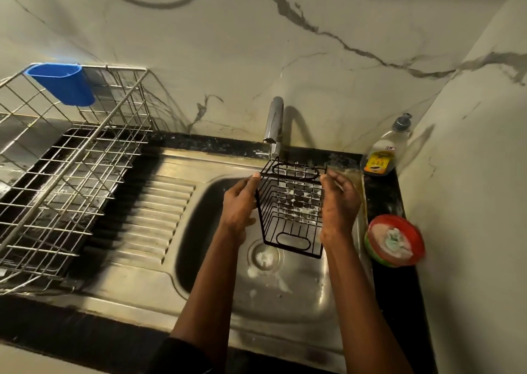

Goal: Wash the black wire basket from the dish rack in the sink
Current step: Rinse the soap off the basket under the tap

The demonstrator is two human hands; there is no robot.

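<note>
- The left hand (239, 204) and right hand (340, 206) clasp the black wire basket (291, 206) between curled fingers.
- Suds cling to its mesh, so soaping looks done and rinsing remains.
- The tap (273, 122) stands just beyond the fingertips, with the sink (299, 299) below.

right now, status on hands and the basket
Left hand and right hand hold the basket by its sides. Basket soapy, over the sink, below the tap. Nothing blocking.

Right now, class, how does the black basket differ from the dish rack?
The basket is black; the rack is silver. The basket is much smaller than the rack. The left hand and right hand hold the basket up; the rack stands untouched. Both are wire grids.
</note>
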